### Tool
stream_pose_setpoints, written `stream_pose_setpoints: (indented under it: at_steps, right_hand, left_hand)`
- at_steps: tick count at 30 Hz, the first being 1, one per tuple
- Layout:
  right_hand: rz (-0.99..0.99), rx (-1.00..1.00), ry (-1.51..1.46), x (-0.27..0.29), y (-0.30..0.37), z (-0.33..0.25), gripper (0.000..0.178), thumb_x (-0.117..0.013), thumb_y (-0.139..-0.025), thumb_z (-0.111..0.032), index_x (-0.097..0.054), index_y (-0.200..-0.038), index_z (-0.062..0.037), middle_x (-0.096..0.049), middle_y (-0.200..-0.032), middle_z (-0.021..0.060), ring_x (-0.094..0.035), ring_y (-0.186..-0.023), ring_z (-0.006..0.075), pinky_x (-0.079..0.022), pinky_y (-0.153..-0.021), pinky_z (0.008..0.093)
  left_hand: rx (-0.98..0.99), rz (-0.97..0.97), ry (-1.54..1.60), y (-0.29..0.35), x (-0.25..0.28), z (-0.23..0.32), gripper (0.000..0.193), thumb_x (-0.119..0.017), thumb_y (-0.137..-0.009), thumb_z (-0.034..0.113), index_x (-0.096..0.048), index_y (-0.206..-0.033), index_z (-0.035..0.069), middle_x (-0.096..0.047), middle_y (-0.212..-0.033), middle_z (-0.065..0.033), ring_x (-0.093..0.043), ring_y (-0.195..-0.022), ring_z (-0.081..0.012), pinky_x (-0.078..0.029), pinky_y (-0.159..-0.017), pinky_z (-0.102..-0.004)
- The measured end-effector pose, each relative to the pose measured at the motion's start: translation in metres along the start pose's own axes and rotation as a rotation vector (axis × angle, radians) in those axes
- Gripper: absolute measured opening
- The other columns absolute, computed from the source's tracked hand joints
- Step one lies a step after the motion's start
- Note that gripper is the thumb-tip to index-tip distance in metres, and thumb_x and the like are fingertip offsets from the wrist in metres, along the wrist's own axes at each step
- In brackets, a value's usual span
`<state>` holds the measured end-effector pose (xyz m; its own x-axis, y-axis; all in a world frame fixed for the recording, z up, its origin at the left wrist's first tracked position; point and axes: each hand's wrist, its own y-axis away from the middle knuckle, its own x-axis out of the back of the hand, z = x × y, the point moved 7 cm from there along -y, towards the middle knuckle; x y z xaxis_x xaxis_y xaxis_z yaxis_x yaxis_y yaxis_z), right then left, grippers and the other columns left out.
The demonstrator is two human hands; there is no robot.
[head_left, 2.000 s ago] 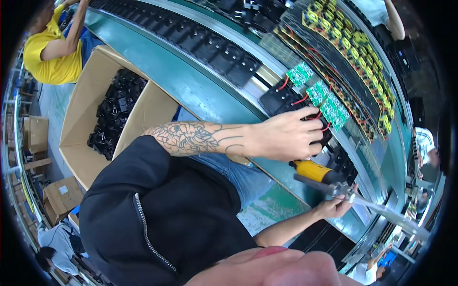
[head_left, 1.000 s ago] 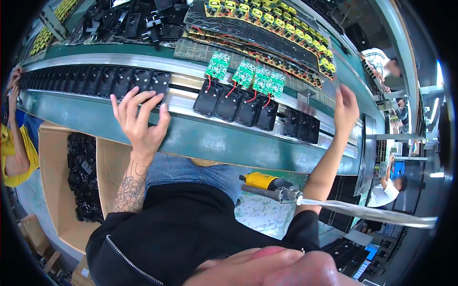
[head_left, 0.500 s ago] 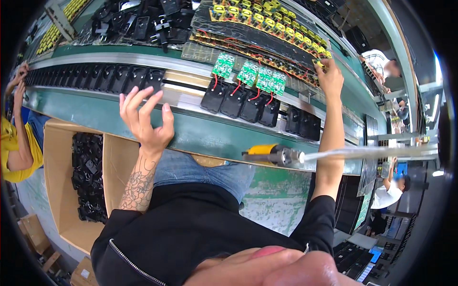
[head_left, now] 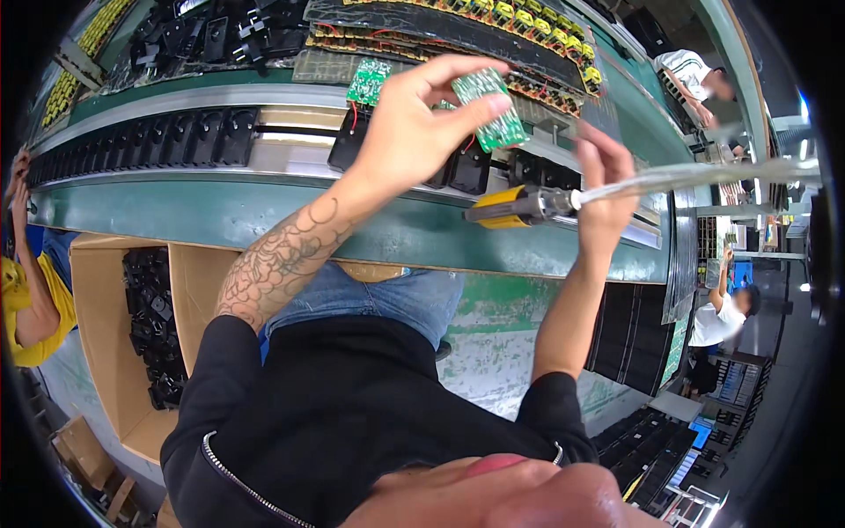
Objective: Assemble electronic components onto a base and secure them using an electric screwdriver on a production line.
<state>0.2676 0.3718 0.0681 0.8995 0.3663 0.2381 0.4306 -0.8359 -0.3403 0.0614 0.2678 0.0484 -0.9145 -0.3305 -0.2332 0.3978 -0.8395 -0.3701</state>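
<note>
My left hand (head_left: 414,123) pinches a green circuit board (head_left: 493,110) between thumb and fingers, tilted above the rail. Beneath it, black plastic housings (head_left: 469,169) sit on the rail, partly hidden by my left hand. Another green board (head_left: 370,81), with a red wire running down to a black housing, rests to the left of that hand. My right hand (head_left: 607,180) is raised behind the clear hose of a hanging yellow-and-grey tool (head_left: 515,208). Its fingers, somewhat smeared by motion, look apart, with nothing visible in them.
A row of black housings (head_left: 150,150) fills the rail's left part. Beyond the rail lie stacked boards with yellow components (head_left: 528,35) and loose black parts (head_left: 211,40). A cardboard box (head_left: 207,299) of black parts stands below the bench. Other people work at left and right.
My left hand has moved right and up and now grips a green board. My right hand has come down from the stacked boards toward the hose. The tool has shifted upward and slightly right.
</note>
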Motion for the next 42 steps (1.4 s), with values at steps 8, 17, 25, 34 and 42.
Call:
stream_pose_setpoints:
  at_steps: [8, 17, 25, 34, 42]
  right_hand:
    - [0.13, 0.075, 0.462, 0.045, 0.043, 0.049, 0.018, -0.07, -0.09, -0.012, -0.072, -0.102, 0.0014, -0.072, -0.098, 0.0086, -0.064, -0.083, 0.0175, -0.049, -0.08, 0.0265]
    - [-0.273, 0.35, 0.396, -0.034, 0.002, -0.028, 0.015, -0.073, -0.083, -0.001, -0.073, -0.098, 0.0025, -0.07, -0.095, 0.0066, -0.057, -0.075, 0.0129, -0.044, -0.07, 0.023]
    - [-0.318, 0.068, 0.279, -0.022, -0.008, 0.023, 0.011, -0.076, -0.08, 0.002, -0.074, -0.09, 0.0025, -0.071, -0.091, 0.0046, -0.055, -0.071, 0.008, -0.041, -0.062, 0.0188]
    - [-0.149, -0.219, 0.028, -0.033, 0.0, 0.045, 0.01, -0.076, -0.08, 0.004, -0.073, -0.089, 0.0041, -0.071, -0.078, 0.0034, -0.056, -0.063, 0.0038, -0.043, -0.059, 0.0146]
    - [-0.116, -0.211, 0.07, -0.036, 0.0, 0.058, 0.011, -0.076, -0.079, 0.004, -0.071, -0.089, 0.0045, -0.071, -0.075, 0.0039, -0.055, -0.062, 0.0028, -0.043, -0.056, 0.0133]
  left_hand:
    - [0.114, 0.102, 0.104, -0.012, 0.014, -0.01, 0.033, -0.072, -0.09, 0.009, -0.066, -0.123, 0.004, -0.07, -0.106, -0.0096, -0.064, -0.087, -0.0094, -0.052, -0.076, -0.0194]
    - [0.001, -0.124, -0.135, -0.02, -0.024, 0.007, 0.027, -0.074, -0.087, 0.009, -0.072, -0.113, 0.006, -0.071, -0.097, -0.0041, -0.061, -0.08, -0.0082, -0.051, -0.071, -0.0201]
    - [-0.137, -0.045, -0.256, -0.028, -0.041, -0.015, 0.026, -0.076, -0.081, 0.008, -0.072, -0.106, 0.004, -0.072, -0.095, -0.0043, -0.059, -0.075, -0.0112, -0.051, -0.067, -0.0238]
    - [-0.081, 0.009, -0.273, -0.027, -0.04, -0.032, 0.026, -0.076, -0.079, 0.008, -0.071, -0.105, 0.004, -0.071, -0.096, -0.0059, -0.059, -0.075, -0.0137, -0.051, -0.066, -0.0256]
    - [-0.06, 0.02, -0.351, -0.025, -0.037, -0.035, 0.026, -0.076, -0.078, 0.007, -0.072, -0.104, 0.007, -0.07, -0.096, -0.0058, -0.059, -0.076, -0.0153, -0.051, -0.068, -0.0284]
